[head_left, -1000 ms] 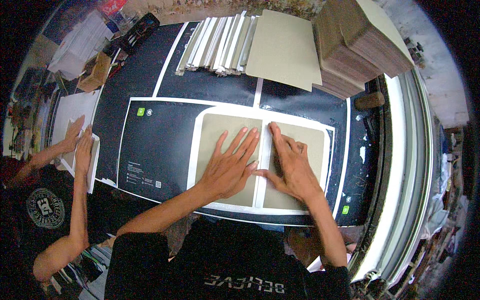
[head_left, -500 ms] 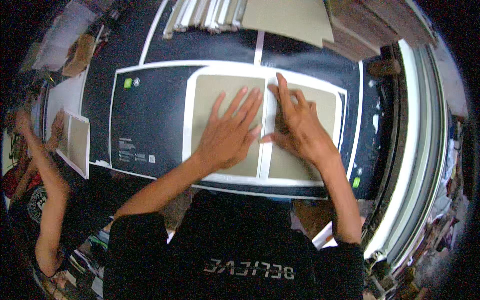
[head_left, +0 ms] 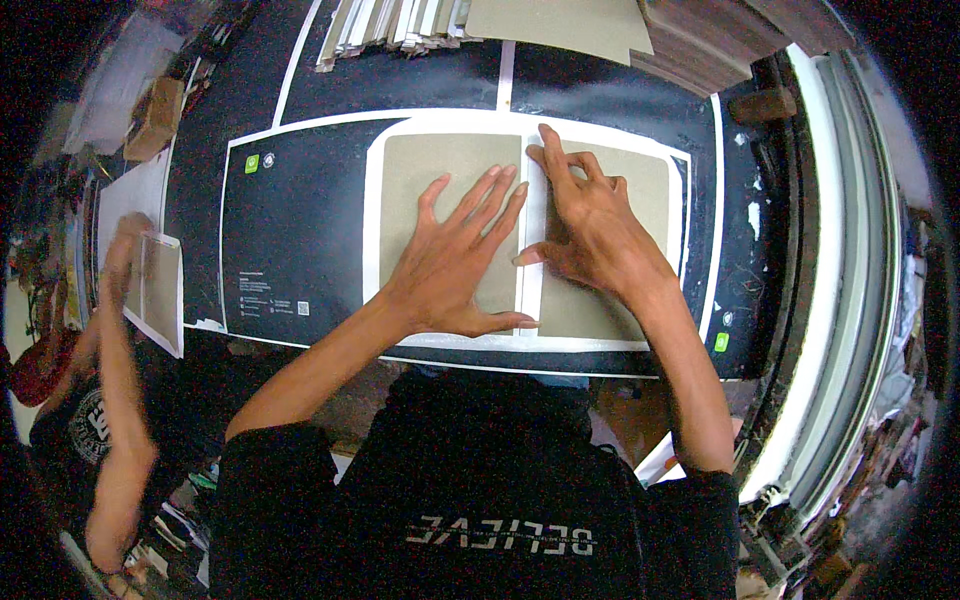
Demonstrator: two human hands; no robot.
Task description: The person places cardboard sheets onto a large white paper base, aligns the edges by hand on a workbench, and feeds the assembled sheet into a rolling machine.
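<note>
Matt, smooth cardboard panels point(head_left: 455, 158); glossy black tabletop point(head_left: 610, 85).

1. Dark worktable point(head_left: 420, 85) crossed by white stripes, with soft sheen across its far part.
2. Along its right side, long white and grey bars point(head_left: 826, 270), brightly lit.
3. Beyond these, jumbled clutter point(head_left: 893, 385) in shadow.
4. Upper right, a dim, pale wall point(head_left: 896, 140).

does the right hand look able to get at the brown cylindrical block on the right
Probably yes: between the right hand and that brown block only flat layers show, such as the beige rectangular board and dark printed sheets; it may have to stretch.
</note>
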